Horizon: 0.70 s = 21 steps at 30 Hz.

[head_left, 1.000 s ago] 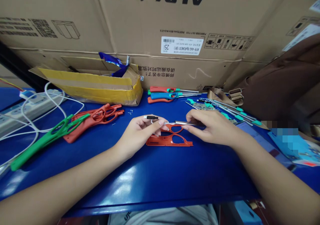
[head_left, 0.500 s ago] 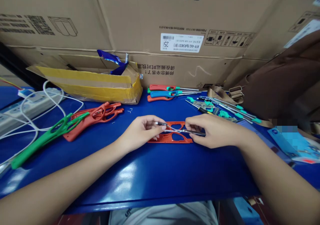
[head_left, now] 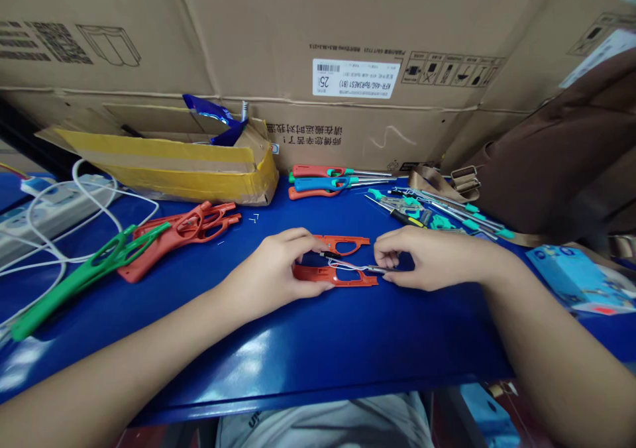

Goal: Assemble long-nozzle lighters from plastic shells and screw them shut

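Observation:
Two red halves of a lighter shell lie on the blue table, the upper half (head_left: 350, 238) behind the lower half (head_left: 328, 275). My left hand (head_left: 278, 262) is closed around the left end of the lower half, thumb along its near edge. Its index finger reaches a small black part (head_left: 330, 254) with thin white wires (head_left: 348, 263). These wires run right to a metal tube (head_left: 377, 270), pinched between the thumb and fingers of my right hand (head_left: 422, 256) at the right end of the lower half. How far the tube extends under those fingers is hidden.
Red shell pieces (head_left: 171, 239) and a green one (head_left: 74, 289) lie left, near a white power strip (head_left: 59, 203) and cables. Assembled lighters (head_left: 322, 183), metal rods with teal parts (head_left: 457, 209) and a screwdriver (head_left: 407, 219) are behind. An open carton (head_left: 173, 173) stands back left.
The black part has come down from my left fingertips to the lower shell half. My left hand now grips that half; my right hand has shifted slightly and holds the tube lower, near the shell's end.

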Tool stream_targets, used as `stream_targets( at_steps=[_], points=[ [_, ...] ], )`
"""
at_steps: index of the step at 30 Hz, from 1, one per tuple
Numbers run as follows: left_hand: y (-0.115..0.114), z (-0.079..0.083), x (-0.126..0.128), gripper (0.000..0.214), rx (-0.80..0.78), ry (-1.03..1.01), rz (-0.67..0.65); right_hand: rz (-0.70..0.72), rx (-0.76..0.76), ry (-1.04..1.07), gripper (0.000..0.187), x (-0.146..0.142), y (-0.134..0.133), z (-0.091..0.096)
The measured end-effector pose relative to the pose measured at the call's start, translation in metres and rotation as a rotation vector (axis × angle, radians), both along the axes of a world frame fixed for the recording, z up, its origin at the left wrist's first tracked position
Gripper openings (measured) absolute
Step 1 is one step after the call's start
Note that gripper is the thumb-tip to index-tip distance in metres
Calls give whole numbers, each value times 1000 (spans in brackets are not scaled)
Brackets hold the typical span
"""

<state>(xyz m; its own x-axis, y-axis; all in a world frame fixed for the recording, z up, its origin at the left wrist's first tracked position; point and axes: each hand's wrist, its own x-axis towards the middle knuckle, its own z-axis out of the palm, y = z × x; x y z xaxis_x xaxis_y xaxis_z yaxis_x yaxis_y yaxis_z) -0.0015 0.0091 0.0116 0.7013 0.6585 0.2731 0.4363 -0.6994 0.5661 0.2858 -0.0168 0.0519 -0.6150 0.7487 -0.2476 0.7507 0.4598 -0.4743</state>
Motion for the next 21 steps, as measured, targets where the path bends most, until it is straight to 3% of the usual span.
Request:
stream_targets(
  at_steps=[6, 15, 21],
  points=[
    [-2, 4, -2, 35, 82, 236, -21, 58, -81, 17, 3, -1, 1, 0],
    [-3, 4, -1, 32, 59, 249, 63, 18, -15, -13, 1, 1, 5, -2],
    [-4, 4, -1, 34, 68, 248, 81, 37, 32, -17, 13, 1, 2, 2]
  ],
)
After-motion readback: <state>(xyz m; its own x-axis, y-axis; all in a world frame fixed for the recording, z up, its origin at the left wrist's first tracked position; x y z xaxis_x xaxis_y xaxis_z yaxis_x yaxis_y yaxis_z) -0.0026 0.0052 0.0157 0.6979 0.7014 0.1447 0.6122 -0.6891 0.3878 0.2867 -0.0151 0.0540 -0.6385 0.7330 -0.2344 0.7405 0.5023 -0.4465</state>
